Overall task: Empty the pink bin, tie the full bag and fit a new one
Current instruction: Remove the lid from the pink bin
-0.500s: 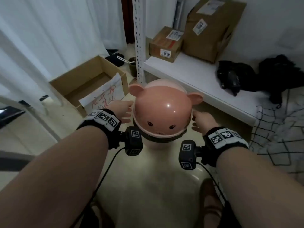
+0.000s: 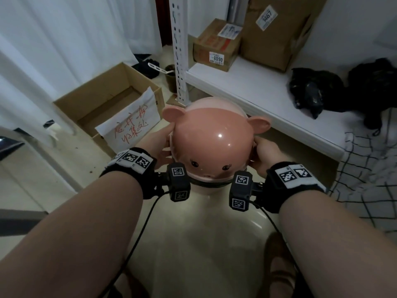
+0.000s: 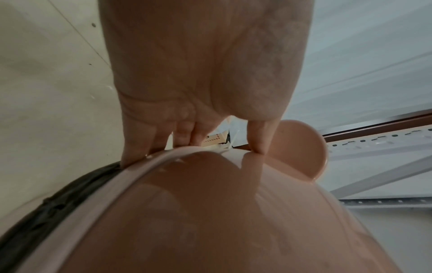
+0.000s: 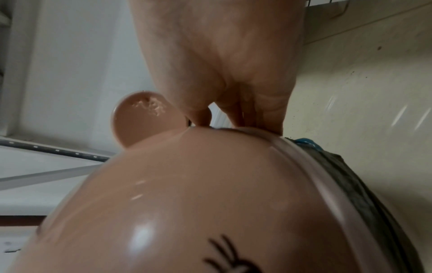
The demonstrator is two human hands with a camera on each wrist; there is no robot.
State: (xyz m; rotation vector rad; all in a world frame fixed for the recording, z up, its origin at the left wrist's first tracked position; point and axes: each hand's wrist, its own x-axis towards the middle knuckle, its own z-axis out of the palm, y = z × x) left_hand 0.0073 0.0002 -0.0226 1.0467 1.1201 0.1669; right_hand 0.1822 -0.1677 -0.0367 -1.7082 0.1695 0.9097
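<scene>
Pink bin [image 2: 211, 147] sits on the floor [image 2: 193, 244] just in front of the white shelf [image 2: 257, 93], upright, domed bear-face lid [image 3: 233, 212] on top. Dark bag [image 3: 46, 203] edge shows as a band under the lid rim — in place in the bin.

Left hand [image 2: 154, 145] on the bin's left side: fingers [image 3: 138, 146] curled at the lid rim, thumb on the dome next to the left ear [image 3: 301, 147]. Grip grasping the lid.

Right hand [image 2: 265, 157] mirrored on the right side: fingertips [image 4: 268, 118] at the rim, thumb against the dome by the right ear [image 4: 138, 118]. Grip grasping the lid too. A blue bit [image 4: 304, 141] peeks out at the bag edge below the fingers — cannot tell what it is.

Around: open cardboard box [image 2: 103, 104] with a paper sign [image 2: 131, 123] in red writing to the bin's left, two taped cartons [image 2: 217, 46] on the shelf, crumpled black bags [image 2: 307, 91] further right on it.
</scene>
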